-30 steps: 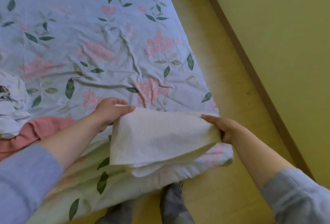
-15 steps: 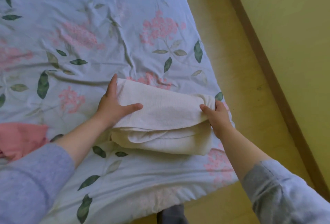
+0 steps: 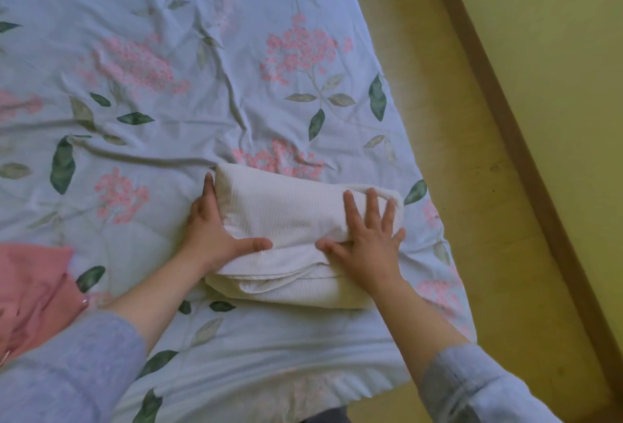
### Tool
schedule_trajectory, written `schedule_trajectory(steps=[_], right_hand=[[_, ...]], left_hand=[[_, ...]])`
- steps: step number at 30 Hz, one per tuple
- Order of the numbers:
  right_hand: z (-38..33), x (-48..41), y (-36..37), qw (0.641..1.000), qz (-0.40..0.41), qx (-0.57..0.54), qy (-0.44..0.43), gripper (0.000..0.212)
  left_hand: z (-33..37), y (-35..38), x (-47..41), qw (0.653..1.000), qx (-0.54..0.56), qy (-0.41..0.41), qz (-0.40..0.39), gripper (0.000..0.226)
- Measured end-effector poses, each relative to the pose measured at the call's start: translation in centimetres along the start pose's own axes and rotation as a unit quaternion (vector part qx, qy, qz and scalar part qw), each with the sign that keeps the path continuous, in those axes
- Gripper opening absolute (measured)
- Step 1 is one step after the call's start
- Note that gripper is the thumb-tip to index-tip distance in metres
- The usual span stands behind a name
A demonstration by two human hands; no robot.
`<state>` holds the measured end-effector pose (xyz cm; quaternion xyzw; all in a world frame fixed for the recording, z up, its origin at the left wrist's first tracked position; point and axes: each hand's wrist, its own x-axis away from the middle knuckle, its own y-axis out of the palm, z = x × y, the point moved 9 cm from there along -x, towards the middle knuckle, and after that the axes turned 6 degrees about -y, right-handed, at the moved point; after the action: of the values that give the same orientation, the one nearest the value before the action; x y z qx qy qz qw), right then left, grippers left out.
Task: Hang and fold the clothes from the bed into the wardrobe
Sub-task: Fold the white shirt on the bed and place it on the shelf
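Note:
A folded white waffle-knit garment [image 3: 286,217] lies near the right edge of the bed [image 3: 168,68], on a pale blue cover with pink flowers and green leaves. My left hand [image 3: 215,230] lies flat against the garment's left side, thumb across its front fold. My right hand [image 3: 367,237] presses down on the right part of the fold with its fingers spread and straight. A pink garment [image 3: 33,284] lies crumpled at the left edge of the view.
A yellowish wooden floor [image 3: 448,119] runs along the bed's right side. Beyond it stands a yellow-green wall [image 3: 556,51] with a brown skirting board [image 3: 505,119]. The wardrobe is out of view.
The white garment went from being held up above the bed's corner to lying folded on the cover. My right hand let go of its edge and now presses flat on top.

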<state>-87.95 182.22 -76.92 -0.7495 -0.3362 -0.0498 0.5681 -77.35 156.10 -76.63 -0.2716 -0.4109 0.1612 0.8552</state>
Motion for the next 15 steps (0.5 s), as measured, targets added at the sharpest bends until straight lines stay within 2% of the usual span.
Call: schedule_trajectory(steps=[3, 5, 8, 11, 15], right_hand=[[1.9, -2.0, -0.7, 0.999, -0.021, 0.002, 0.038, 0.124], [2.2, -3.4, -2.5, 0.999, -0.038, 0.019, 0.005, 0.126], [2.3, -4.4, -4.9, 0.995, -0.072, 0.008, -0.064, 0.114], [2.2, -4.6, -5.8, 0.991, -0.099, 0.031, -0.09, 0.092], [2.2, -4.2, -5.7, 0.988, -0.142, 0.009, -0.064, 0.062]], left_hand=[[-0.2, 0.4, -0.4, 1.0, -0.026, 0.015, -0.009, 0.167], [-0.4, 0.3, -0.5, 1.0, -0.012, 0.017, -0.002, 0.166], [-0.6, 0.1, -0.2, 0.999, 0.035, 0.012, 0.014, 0.162], [-1.8, 0.0, -0.2, 0.996, 0.073, -0.045, 0.013, 0.149], [-3.0, 0.4, -0.9, 0.982, 0.118, -0.128, -0.066, 0.115]])
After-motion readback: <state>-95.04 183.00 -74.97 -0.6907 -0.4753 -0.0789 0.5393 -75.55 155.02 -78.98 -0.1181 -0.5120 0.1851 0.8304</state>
